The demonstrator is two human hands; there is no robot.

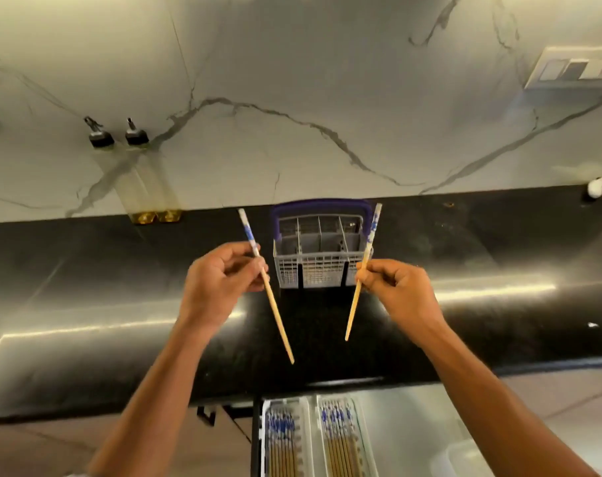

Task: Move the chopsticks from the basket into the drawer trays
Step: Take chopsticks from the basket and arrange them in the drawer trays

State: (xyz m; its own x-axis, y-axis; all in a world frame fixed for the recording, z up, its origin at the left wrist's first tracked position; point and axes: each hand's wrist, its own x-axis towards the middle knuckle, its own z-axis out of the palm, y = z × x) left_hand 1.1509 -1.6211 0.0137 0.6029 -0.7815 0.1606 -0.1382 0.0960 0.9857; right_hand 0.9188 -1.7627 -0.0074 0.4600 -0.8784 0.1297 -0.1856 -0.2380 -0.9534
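Drawer trays [312, 438] of chopsticks below; one chopstick per hand, left [214, 283], right [397, 287].

Countertop [492, 287] glare, soft wide-angle blur

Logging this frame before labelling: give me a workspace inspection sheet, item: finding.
Surface: black countertop, glossy, light streaks reflected.
Job's things: grey basket with blue handle, upright on the counter, visible compartments look empty; two white drawer trays, left tray and right tray, both holding chopsticks.
Clutter: two oil bottles at the wall; small white object far right.
Hands: left hand holds one chopstick; right hand holds another chopstick; both tips point down.
Cables: nothing seen.
Surroundings: marble backsplash, switch panel.
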